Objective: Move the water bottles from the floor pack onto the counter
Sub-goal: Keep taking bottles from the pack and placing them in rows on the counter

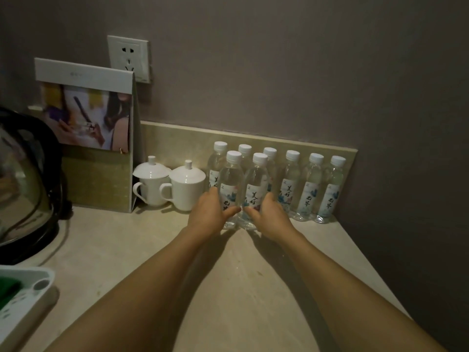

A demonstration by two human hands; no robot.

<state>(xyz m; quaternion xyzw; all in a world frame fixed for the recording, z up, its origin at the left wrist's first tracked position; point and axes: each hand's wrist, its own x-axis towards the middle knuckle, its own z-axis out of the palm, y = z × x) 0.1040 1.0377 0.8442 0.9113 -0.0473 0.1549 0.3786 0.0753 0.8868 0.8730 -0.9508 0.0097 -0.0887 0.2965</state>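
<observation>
Several clear water bottles with white caps and printed labels stand upright on the beige counter (228,275), in a back row along the splashback (313,184). Two more stand side by side in front. My left hand (210,214) grips the front left bottle (231,179) low on its body. My right hand (269,217) grips the front right bottle (256,184) the same way. Both bottles rest on the counter. The floor pack is out of view.
Two white lidded cups (186,185) stand left of the bottles. A standing card folder (99,138) leans at the wall below a socket (128,58). A dark kettle (22,179) sits at the far left, a white tray (22,298) at the lower left corner. The counter ends at the right wall.
</observation>
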